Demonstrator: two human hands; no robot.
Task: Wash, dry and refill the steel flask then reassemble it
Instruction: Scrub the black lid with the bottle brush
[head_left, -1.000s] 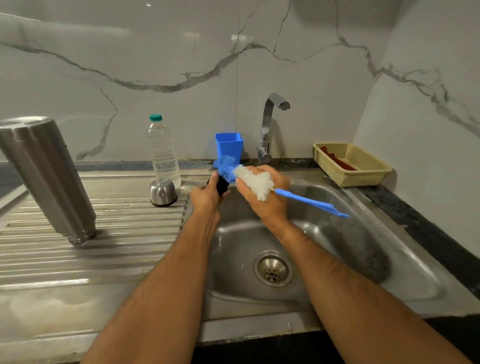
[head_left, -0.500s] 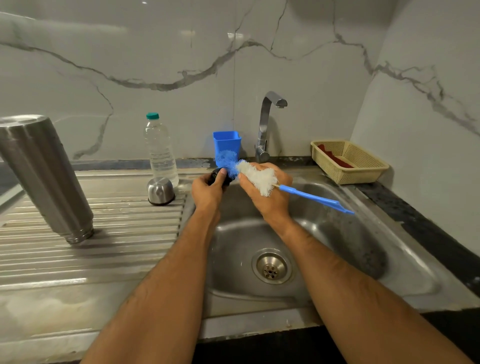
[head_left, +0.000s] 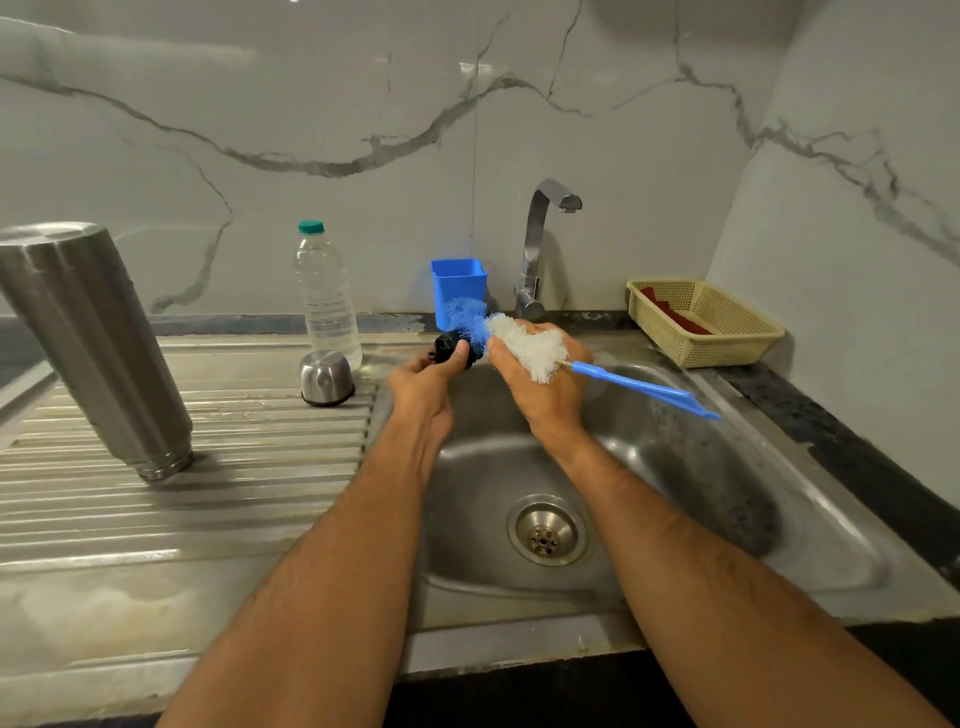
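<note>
at the left of the frame the steel flask (head_left: 96, 348) stands upside down, mouth on the ribbed draining board (head_left: 218, 483). right of it, toward the middle, a small steel cup (head_left: 326, 378) sits rim down on the board, just in front of a clear plastic bottle (head_left: 327, 296) with a green cap. at the centre, over the back edge of the sink (head_left: 675, 467), the left hand (head_left: 423, 387) pinches a small black stopper (head_left: 451, 349) between thumb and fingers. the blue tip of a bottle brush (head_left: 524, 348) touches that stopper, in front of a blue cup (head_left: 459, 283) at the wall. the right hand (head_left: 548, 387) has its fingers curled round the white bristles, the blue handle sticking out to the right. the tap (head_left: 540, 244) rises behind the hands. at the right a yellow basket (head_left: 727, 338) sits on the counter.
</note>
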